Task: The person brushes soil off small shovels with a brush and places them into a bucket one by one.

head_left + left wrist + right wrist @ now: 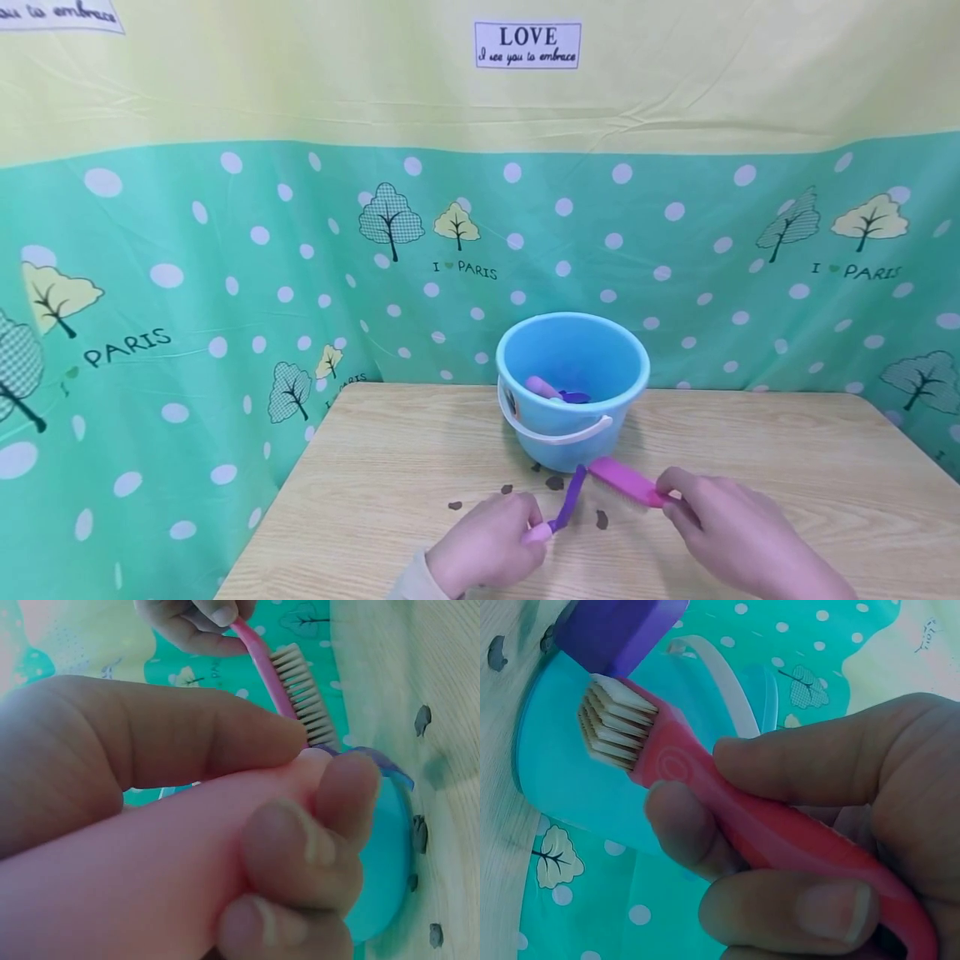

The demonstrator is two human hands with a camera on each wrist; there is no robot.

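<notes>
In the head view my left hand [491, 537] grips the pink handle of a small toy shovel, whose purple blade [572, 497] is tilted up from the table. My right hand [720, 521] holds a pink brush [624, 481] by its handle, with pale bristles [306, 694] seen in the left wrist view. The brush head meets the blade's edge in the right wrist view; whether they touch I cannot tell. Small dark scraps, such as one scrap [602, 519], lie scattered around the shovel. Behind both hands stands a light blue bucket [570, 419].
Inside the bucket lie a pink-handled item [542, 387] and a purple piece [575, 397], partly hidden. A white bail handle [558, 438] hangs across its front. The wooden table [397, 450] ends against a green and yellow printed curtain [465, 333].
</notes>
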